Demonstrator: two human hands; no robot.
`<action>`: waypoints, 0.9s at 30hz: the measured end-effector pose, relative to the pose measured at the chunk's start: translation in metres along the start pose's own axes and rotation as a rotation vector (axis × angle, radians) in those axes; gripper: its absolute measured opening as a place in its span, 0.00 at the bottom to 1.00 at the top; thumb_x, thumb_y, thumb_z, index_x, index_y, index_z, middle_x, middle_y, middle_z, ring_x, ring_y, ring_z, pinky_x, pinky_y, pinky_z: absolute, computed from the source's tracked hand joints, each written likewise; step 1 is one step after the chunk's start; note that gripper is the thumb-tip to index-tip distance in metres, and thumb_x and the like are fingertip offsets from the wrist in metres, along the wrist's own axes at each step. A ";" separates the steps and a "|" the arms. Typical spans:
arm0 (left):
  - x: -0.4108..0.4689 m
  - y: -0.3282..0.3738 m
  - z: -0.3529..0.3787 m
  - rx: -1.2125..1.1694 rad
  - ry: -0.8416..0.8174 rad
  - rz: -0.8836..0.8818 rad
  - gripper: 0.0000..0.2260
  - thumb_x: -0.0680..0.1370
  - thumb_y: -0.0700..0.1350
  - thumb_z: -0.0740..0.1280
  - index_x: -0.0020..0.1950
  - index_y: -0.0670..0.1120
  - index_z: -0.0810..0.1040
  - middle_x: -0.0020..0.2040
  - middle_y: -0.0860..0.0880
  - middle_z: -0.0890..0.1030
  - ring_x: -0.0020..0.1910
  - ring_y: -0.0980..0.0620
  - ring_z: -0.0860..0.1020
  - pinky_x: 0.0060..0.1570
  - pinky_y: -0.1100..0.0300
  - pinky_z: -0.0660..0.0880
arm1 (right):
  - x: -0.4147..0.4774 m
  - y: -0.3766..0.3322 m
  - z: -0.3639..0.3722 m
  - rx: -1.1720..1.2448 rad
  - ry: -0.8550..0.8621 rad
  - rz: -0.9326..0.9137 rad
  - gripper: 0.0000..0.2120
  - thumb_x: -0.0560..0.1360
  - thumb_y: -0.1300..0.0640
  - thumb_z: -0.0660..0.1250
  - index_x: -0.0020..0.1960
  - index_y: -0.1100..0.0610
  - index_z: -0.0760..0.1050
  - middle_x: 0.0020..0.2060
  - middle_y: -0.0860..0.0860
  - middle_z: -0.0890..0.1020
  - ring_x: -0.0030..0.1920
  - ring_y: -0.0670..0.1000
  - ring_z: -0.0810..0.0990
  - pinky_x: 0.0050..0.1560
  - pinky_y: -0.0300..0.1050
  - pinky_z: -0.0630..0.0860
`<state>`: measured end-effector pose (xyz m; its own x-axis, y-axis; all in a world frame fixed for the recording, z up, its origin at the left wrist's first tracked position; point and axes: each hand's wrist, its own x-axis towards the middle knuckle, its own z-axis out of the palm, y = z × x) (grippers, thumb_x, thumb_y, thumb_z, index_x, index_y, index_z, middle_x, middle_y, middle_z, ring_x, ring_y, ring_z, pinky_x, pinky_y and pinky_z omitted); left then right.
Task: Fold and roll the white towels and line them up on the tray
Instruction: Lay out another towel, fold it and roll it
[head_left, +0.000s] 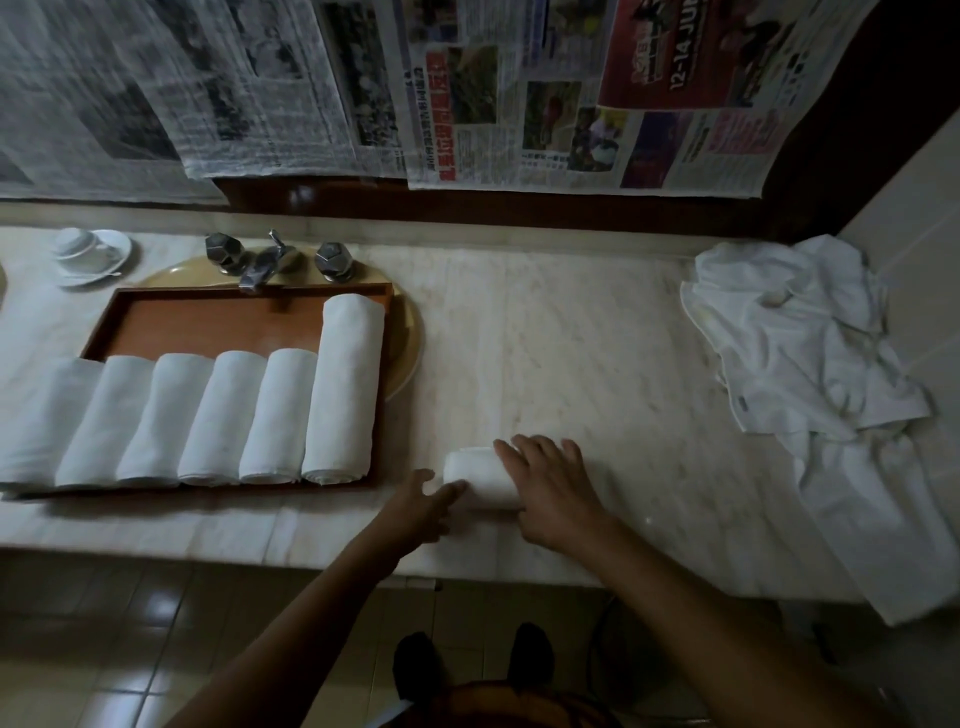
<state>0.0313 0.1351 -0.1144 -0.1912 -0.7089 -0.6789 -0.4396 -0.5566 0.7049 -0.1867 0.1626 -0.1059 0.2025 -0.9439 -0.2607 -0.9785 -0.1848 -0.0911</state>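
- While the wooden tray (244, 317) sits over a yellowish basin (410, 338), it holds six rolled towels (218, 415) packed side by side along its near edge; the far part of its floor is bare.
- The rightmost roll (343, 389) is longer than the rest and reaches nearly to the tray's far rim.
- Each roll's long axis runs from near to far, its far end leaning slightly right.
- The half-rolled towel (478, 475) lies on the marble counter (571, 338), just right of the tray's near corner, with its long axis running left to right and its flat tail stretching toward the counter's near edge.
- The right hand (550, 493) rests flat on top of this roll, fingers straight and spread.
- The left hand (421, 506) reaches to the roll's left end, its extended fingertips touching it; it is somewhat blurred.
- A heap of unfolded towels (795, 338) lies at the counter's right end.
- Newspapers (467, 88) hang on the wall; a red advert reads "12-14 JU".
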 end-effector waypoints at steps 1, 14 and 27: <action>0.001 0.001 0.001 -0.112 -0.030 -0.013 0.34 0.77 0.60 0.72 0.76 0.45 0.65 0.56 0.39 0.82 0.52 0.41 0.85 0.55 0.47 0.83 | 0.007 0.003 -0.004 0.001 -0.030 0.001 0.50 0.68 0.51 0.75 0.82 0.50 0.51 0.79 0.54 0.59 0.77 0.58 0.60 0.75 0.61 0.56; -0.007 0.013 0.032 -0.618 -0.024 -0.003 0.21 0.76 0.58 0.74 0.66 0.51 0.77 0.66 0.43 0.77 0.65 0.41 0.77 0.61 0.40 0.80 | -0.006 0.001 -0.016 0.114 -0.152 -0.062 0.38 0.73 0.48 0.73 0.77 0.48 0.58 0.67 0.52 0.73 0.64 0.56 0.73 0.65 0.58 0.70; -0.067 0.000 0.009 -0.640 0.104 0.233 0.14 0.76 0.50 0.72 0.56 0.44 0.77 0.55 0.44 0.80 0.54 0.47 0.80 0.46 0.52 0.80 | -0.049 0.005 -0.028 1.770 -0.355 0.588 0.30 0.69 0.33 0.73 0.64 0.50 0.79 0.57 0.54 0.86 0.59 0.59 0.83 0.62 0.64 0.79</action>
<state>0.0365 0.1863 -0.0713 -0.1190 -0.8611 -0.4944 0.2140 -0.5085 0.8341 -0.2028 0.2001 -0.0672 0.1273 -0.6393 -0.7583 0.1942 0.7658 -0.6130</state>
